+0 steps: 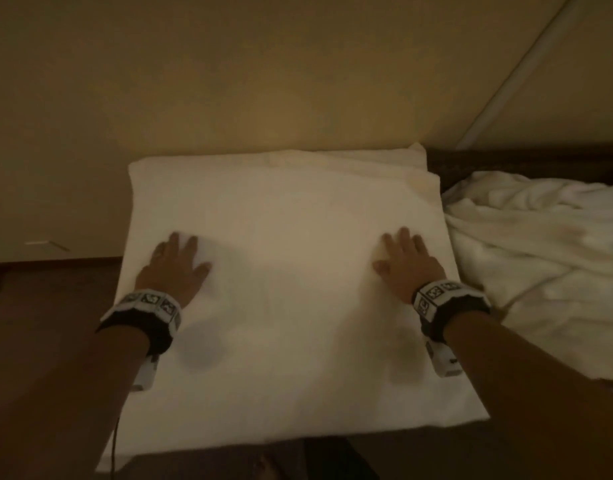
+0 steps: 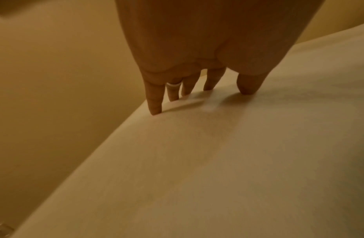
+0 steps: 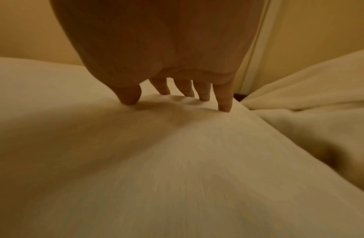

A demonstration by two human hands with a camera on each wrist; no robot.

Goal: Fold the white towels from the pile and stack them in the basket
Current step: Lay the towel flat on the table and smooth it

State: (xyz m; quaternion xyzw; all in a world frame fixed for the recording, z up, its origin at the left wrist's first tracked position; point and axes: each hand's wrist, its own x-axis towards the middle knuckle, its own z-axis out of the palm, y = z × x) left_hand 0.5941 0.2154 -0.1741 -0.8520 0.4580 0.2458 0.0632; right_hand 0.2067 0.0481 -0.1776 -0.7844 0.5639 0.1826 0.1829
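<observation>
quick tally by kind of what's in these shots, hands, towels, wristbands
Hands: 2, left hand and right hand, flat on the towel
Flat folded towel: 1
Crumpled towel pile: 1
Wristbands: 2
Total: 6

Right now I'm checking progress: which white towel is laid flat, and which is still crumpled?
The flat towel lies smooth under both hands; the crumpled towel sits bunched in folds to its right, untouched.

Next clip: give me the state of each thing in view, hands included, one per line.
Folded towel: laid flat, layers showing at the far edge, both hands on it.
Pile of towels: crumpled, unfolded, to the right.
Left hand: open, fingers spread, pressing the towel.
Right hand: open, pressing likewise.
</observation>
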